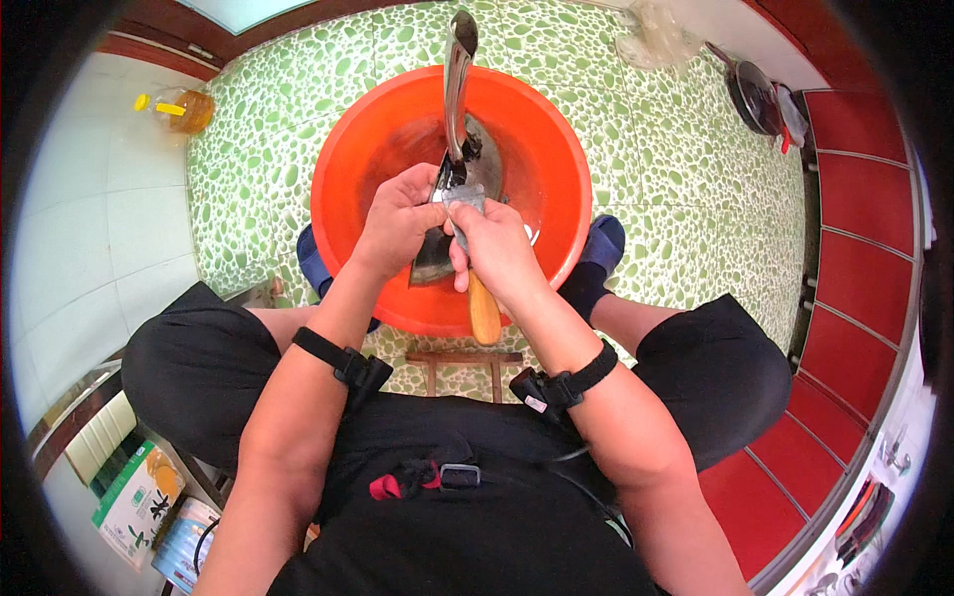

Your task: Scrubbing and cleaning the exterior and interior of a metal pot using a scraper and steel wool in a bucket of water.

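Observation:
Between my feet, an orange plastic basin [555, 149] holds a dark, soot-stained metal pan [488, 153]. The pan's curved steel handle [456, 82] points away from me, past the basin's far rim. Black residue covers the joint where handle meets pan. My right hand [488, 242] grips a scraper-like tool with a grey metal blade [468, 195] and a wooden handle [484, 309]. The blade lies against the blackened area near the joint. My left hand [402, 216] holds the pan's near side, its thumb close to the blade. Both hands hide part of the pan.
A low wooden stool [462, 358] shows behind the basin. A bottle of yellow oil [186, 110] stands by the left wall. To the right are red cabinet doors [857, 194] and, farther off, a lidded pan [756, 97]. A plastic bag [659, 37] lies on the pebble-patterned floor [686, 164].

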Demonstrator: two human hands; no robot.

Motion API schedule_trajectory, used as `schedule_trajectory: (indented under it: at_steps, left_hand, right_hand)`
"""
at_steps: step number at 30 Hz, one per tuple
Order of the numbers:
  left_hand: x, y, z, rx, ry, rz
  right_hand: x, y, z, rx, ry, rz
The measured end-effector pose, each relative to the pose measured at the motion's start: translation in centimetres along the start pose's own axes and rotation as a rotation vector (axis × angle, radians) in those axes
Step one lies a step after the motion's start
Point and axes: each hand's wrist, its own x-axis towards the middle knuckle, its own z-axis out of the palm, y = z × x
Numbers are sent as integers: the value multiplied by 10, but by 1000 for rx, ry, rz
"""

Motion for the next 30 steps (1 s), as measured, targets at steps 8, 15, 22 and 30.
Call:
schedule_trajectory:
  at_steps: [8,15,22,30]
  left_hand:
    - [2,6,-9,-37,-39,-20]
    - [-2,1,-19,-29,-38,2]
    - [1,4,-23,-159,-17,20]
    - [0,8,-27,-134,-13,-20]
  right_hand:
    - [5,-5,6,-15,23,7]
    - [14,-9,11,30,44,-19]
    - [18,-4,-8,58,38,-76]
    - [25,0,-12,-43,-79,23]
